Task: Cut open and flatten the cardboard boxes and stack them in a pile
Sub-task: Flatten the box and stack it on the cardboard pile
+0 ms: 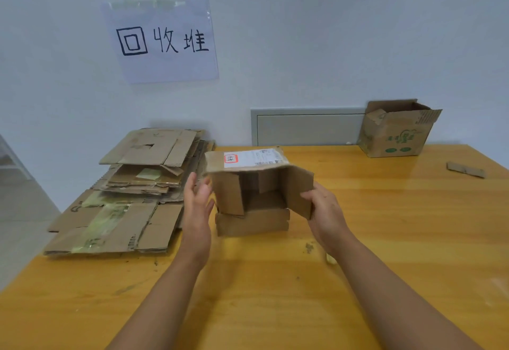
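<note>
Two hands work the small box (256, 184) at mid-bench (385, 211), its open end facing the person: the right hand (321, 206) grips a side flap, the left hand (197, 198) hovers open beside it. Flattening is under way; next, likely collapse it and move it left to the pile (132, 192).

left arm: bare, extended forward from the lower edge of the view.
left hand (197, 198): held upright, palm turned inward, fingers straight and relaxed, nothing gripped.
right arm: bare, stretched forward from the lower right.
right hand (321, 209): fingers curled, a cardboard flap (298, 192) pinched between thumb and fingers.
</note>
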`<act>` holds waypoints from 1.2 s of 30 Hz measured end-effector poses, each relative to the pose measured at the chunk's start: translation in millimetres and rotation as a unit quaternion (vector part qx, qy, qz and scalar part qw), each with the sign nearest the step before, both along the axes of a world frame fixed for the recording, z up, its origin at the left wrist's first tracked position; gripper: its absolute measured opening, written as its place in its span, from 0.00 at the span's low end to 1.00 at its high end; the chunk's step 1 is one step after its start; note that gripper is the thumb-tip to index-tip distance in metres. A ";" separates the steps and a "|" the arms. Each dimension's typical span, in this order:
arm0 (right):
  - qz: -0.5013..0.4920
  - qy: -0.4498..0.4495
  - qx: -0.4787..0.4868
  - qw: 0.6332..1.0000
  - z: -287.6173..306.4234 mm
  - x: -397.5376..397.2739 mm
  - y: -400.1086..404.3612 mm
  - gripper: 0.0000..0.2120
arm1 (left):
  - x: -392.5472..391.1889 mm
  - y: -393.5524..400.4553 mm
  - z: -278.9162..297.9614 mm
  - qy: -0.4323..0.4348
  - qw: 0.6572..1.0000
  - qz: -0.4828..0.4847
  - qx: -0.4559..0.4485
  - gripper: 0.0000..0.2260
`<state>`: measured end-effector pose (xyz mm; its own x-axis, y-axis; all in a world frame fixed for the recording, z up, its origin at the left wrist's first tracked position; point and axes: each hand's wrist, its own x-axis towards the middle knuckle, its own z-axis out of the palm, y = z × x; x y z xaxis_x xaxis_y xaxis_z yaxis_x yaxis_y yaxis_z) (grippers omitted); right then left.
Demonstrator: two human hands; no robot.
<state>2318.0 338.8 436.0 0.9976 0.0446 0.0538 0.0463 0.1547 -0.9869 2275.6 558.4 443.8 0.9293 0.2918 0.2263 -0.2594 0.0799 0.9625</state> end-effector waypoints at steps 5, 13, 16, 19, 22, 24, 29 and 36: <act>0.068 -0.020 0.072 0.995 9.6 -6.7 -8.2 0.19 | 4.6 4.5 10.8 0.023 0.999 -0.002 -0.047 0.31; 0.092 -0.001 0.082 0.992 22.8 -2.8 -10.6 0.33 | 4.0 5.4 22.8 -0.016 1.000 -0.019 0.002 0.25; 0.073 -0.012 0.083 0.994 25.3 -2.6 -11.2 0.27 | 3.0 5.7 21.3 -0.030 0.999 -0.024 0.003 0.25; 0.042 -0.011 0.064 0.997 27.7 -1.6 -10.0 0.20 | 2.7 5.5 22.2 0.001 0.999 -0.004 -0.052 0.25; 0.002 -0.012 0.020 1.000 30.9 -1.8 -5.4 0.14 | 4.4 1.9 27.0 0.073 0.995 0.032 -0.061 0.18; -0.023 -0.023 -0.010 0.999 30.1 -0.9 -3.6 0.12 | 4.4 0.6 28.4 0.089 0.994 0.041 -0.039 0.11; -0.040 0.001 -0.001 0.999 29.0 0.0 -4.3 0.08 | 4.8 5.2 24.8 0.067 0.996 -0.058 0.005 0.12; 0.020 0.009 -0.094 0.995 27.5 -4.9 -7.3 0.26 | 3.2 10.7 26.5 0.098 0.963 -0.167 0.187 0.39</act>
<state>2313.1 331.5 463.5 0.9955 0.0921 0.0229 0.0259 -0.0321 -0.9991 2278.8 569.1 470.4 0.9927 -0.0994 0.0680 -0.0897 -0.2333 0.9683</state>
